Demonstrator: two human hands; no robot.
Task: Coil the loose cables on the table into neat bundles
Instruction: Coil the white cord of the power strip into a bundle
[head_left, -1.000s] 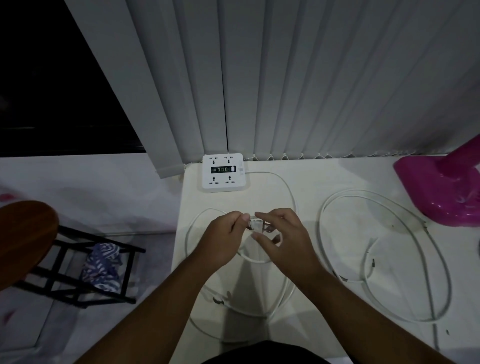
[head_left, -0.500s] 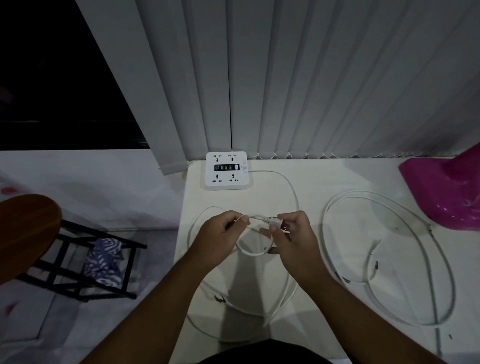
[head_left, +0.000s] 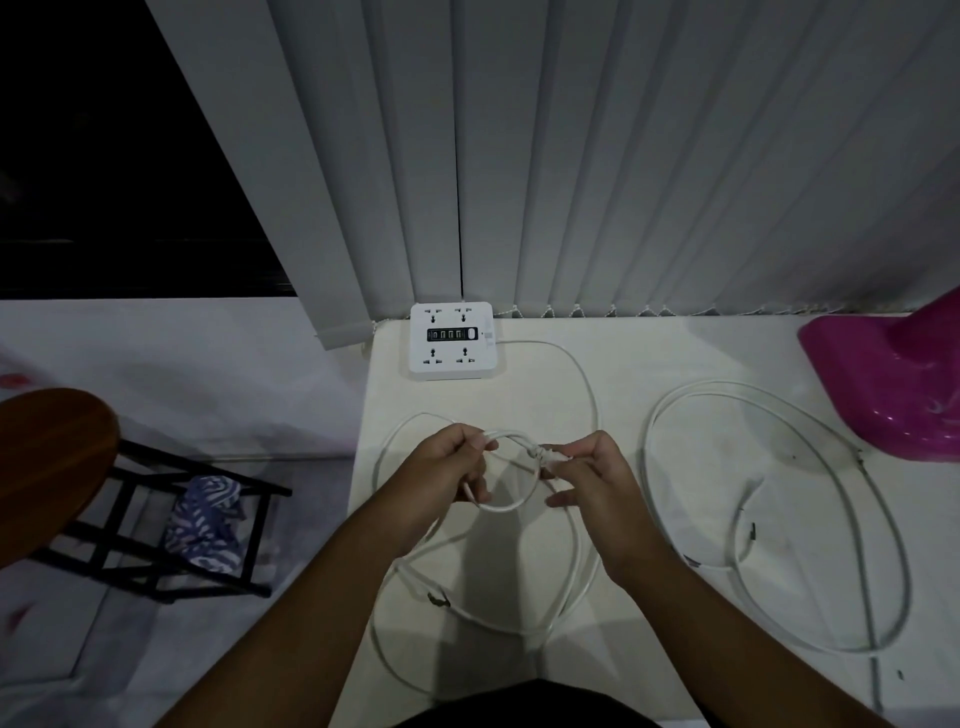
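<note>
Only the head view to go on here, and progress looks early: not a single finished bundle can be spotted anywhere on the counter. One small loop has been formed in the thin white cable, which is held up just above the counter, right in the middle near the front edge. The top of that loop is pinched by the left hand between thumb and fingertips, while what looks like the connector end is pinched by the right hand, its lower fingers left sticking out loosely. The rest of that cable is still sprawled in wide lazy curves under the forearms, and part of it seems to be draped over the near edge. The thicker white cable over on the right hasn't been handled at all by the looks of it, just laid out in big open ovals, so most of the job can be judged as still left. Material-wise, the thin cable reads as smooth, round and very floppy; the thick one looks stiffer, with a few dark scuffs or bits of tape along it. The counter is off-white, matte and a bit smudged. A square white power strip with a black port row is parked at the back, and whether its lead is the one being coiled can't be made out.
</note>
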